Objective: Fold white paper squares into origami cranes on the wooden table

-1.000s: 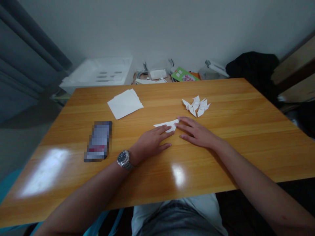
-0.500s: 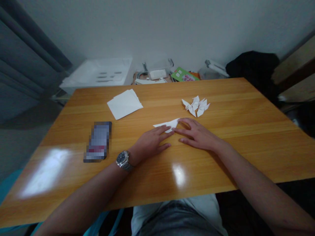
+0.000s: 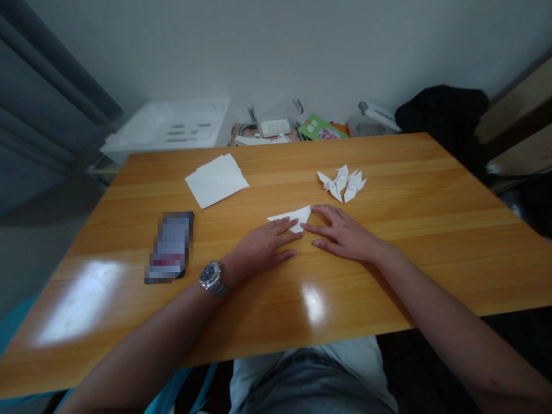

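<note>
A long wooden table (image 3: 414,270) with a glossy orange-brown top fills most of the view, set against a pale wall (image 3: 276,52), with a grey curtain (image 3: 38,86) hanging to the left. Along the table's far edge sit a white plastic tray (image 3: 172,123), a clear plastic box (image 3: 276,118), a green booklet (image 3: 322,127) and a black cloth (image 3: 444,115). The person's lap, in grey shorts (image 3: 310,385), shows below the near edge. On the tabletop, a stack of square white paper (image 3: 217,180) lies toward the far side, and a dark phone (image 3: 169,247), pixelated beyond reading, lies to the left of the hands. A small pile of white paper cranes (image 3: 342,184) sits toward the far right of the stack, well apart from it. Nearer the person, a folded white paper (image 3: 290,218), pointed and roughly triangular, lies flat on the wood between the two hands. The left hand (image 3: 259,250), with a steel wristwatch (image 3: 211,278) on its wrist, rests palm down, its fingers slightly spread and its upper fingers touching the paper's lower edge. The right hand (image 3: 345,236) also lies palm down, fingers spread, with its fingertips (image 3: 314,209) on the paper's right end; neither hand pinches it.
</note>
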### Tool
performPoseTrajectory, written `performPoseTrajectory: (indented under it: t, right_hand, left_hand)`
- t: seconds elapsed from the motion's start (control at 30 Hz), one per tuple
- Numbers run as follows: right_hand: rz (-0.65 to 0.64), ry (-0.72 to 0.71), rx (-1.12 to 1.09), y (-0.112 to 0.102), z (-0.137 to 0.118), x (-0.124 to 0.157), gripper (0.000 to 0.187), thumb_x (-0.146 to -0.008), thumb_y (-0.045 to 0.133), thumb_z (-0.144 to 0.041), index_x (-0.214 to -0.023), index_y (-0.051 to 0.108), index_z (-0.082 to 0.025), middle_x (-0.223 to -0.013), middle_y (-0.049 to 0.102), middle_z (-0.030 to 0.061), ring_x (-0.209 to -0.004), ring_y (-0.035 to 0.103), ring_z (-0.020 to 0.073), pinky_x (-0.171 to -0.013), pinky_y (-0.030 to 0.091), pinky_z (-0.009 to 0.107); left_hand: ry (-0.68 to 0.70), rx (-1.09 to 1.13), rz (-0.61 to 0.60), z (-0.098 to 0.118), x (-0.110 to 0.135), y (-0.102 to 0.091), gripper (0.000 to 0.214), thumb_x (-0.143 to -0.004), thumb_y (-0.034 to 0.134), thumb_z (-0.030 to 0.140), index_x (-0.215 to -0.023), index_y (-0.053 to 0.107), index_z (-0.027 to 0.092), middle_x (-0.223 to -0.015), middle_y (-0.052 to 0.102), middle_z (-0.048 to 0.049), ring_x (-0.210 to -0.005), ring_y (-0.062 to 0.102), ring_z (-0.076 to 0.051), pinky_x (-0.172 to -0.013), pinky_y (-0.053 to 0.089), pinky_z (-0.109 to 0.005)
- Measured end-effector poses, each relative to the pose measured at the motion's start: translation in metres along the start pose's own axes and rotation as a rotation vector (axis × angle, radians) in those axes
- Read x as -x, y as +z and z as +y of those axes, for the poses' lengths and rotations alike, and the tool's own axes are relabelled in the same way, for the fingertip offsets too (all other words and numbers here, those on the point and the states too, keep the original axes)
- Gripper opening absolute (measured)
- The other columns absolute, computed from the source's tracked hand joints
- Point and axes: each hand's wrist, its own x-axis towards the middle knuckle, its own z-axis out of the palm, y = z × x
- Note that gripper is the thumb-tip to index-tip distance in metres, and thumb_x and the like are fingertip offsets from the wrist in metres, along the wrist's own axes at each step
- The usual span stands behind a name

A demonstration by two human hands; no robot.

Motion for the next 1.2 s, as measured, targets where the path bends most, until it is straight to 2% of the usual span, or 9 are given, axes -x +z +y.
performPoseTrajectory:
  t: [0.07, 0.17, 0.3, 0.5, 0.67, 0.83, 1.07, 1.2]
  right_hand:
    - [-0.006, -0.002, -0.006, 0.0, 0.0, 0.0, 0.051, -0.101, 0.054, -0.047, -0.152, 0.049, -0.039, -0.171, 0.021, 0.005, -0.152, 0.03, 0.0344, -0.122, 0.031, 0.057]
    - [-0.015, 0.001, -0.016, 0.0, 0.0, -0.001, 0.052, -0.102, 0.052, -0.048, -0.153, 0.048, -0.039, -0.171, 0.022, 0.0035, -0.153, 0.03, 0.0339, -0.123, 0.031, 0.059]
    - [-0.009, 0.002, -0.034, 0.001, -0.001, -0.001, 0.051, -0.102, 0.052, -0.048, -0.152, 0.049, -0.038, -0.17, 0.025, 0.003, -0.152, 0.031, 0.0336, -0.122, 0.031, 0.06]
    - [-0.018, 0.002, -0.022, 0.001, -0.002, -0.001, 0.054, -0.101, 0.055, -0.048, -0.153, 0.046, -0.042, -0.173, 0.012, -0.0005, -0.156, 0.024, 0.0344, -0.123, 0.031, 0.059]
    - [0.006, 0.071, 0.028, -0.001, -0.003, -0.002, 0.048, -0.104, 0.048, -0.046, -0.152, 0.047, -0.041, -0.174, 0.008, -0.0043, -0.156, 0.024, 0.0335, -0.124, 0.03, 0.057]
    - [0.073, 0.179, 0.074, 0.005, 0.002, -0.001, 0.049, -0.105, 0.044, -0.05, -0.153, 0.046, -0.042, -0.172, 0.015, -0.0049, -0.156, 0.024, 0.0336, -0.124, 0.032, 0.059]
    - [0.12, 0.293, 0.083, 0.01, 0.011, -0.005, 0.053, -0.107, 0.035, -0.049, -0.155, 0.045, -0.031, -0.169, 0.029, 0.0025, -0.154, 0.032, 0.0301, -0.124, 0.033, 0.057]
    - [0.152, 0.297, 0.077, 0.013, 0.015, -0.006, 0.053, -0.107, 0.034, -0.05, -0.155, 0.047, -0.03, -0.168, 0.03, 0.0034, -0.153, 0.032, 0.0302, -0.124, 0.033, 0.058]
  left_hand:
    - [-0.004, 0.018, 0.013, 0.0, 0.0, -0.001, 0.053, -0.102, 0.052, 0.047, -0.15, 0.05, 0.025, -0.164, 0.038, -0.0083, -0.152, 0.036, -0.024, -0.125, 0.033, -0.042]
    - [-0.014, 0.049, 0.036, 0.002, 0.001, -0.002, 0.057, -0.101, 0.054, 0.048, -0.152, 0.046, 0.022, -0.162, 0.042, -0.0092, -0.151, 0.038, -0.022, -0.125, 0.034, -0.04]
    - [-0.006, 0.041, 0.018, 0.001, 0.001, -0.003, 0.054, -0.102, 0.052, 0.047, -0.152, 0.047, 0.026, -0.164, 0.039, -0.0069, -0.152, 0.036, -0.023, -0.125, 0.033, -0.043]
    - [0.01, 0.017, -0.004, 0.0, 0.0, -0.004, 0.052, -0.104, 0.049, 0.048, -0.151, 0.049, 0.026, -0.164, 0.038, -0.0069, -0.152, 0.035, -0.024, -0.125, 0.032, -0.043]
    - [0.003, 0.015, -0.005, 0.001, 0.0, -0.004, 0.052, -0.104, 0.047, 0.049, -0.151, 0.049, 0.027, -0.165, 0.037, -0.0069, -0.152, 0.035, -0.024, -0.125, 0.033, -0.043]
    - [-0.005, 0.004, -0.014, 0.0, 0.0, -0.003, 0.052, -0.104, 0.047, 0.051, -0.15, 0.051, 0.026, -0.165, 0.037, -0.0075, -0.152, 0.036, -0.024, -0.125, 0.033, -0.043]
    - [-0.005, 0.005, -0.005, 0.002, 0.0, -0.005, 0.051, -0.104, 0.048, 0.05, -0.148, 0.053, 0.026, -0.164, 0.038, -0.008, -0.151, 0.037, -0.024, -0.125, 0.034, -0.043]
    - [0.006, 0.006, 0.004, 0.0, 0.0, -0.003, 0.051, -0.104, 0.047, 0.05, -0.148, 0.052, 0.025, -0.164, 0.037, -0.0083, -0.151, 0.038, -0.024, -0.124, 0.034, -0.043]
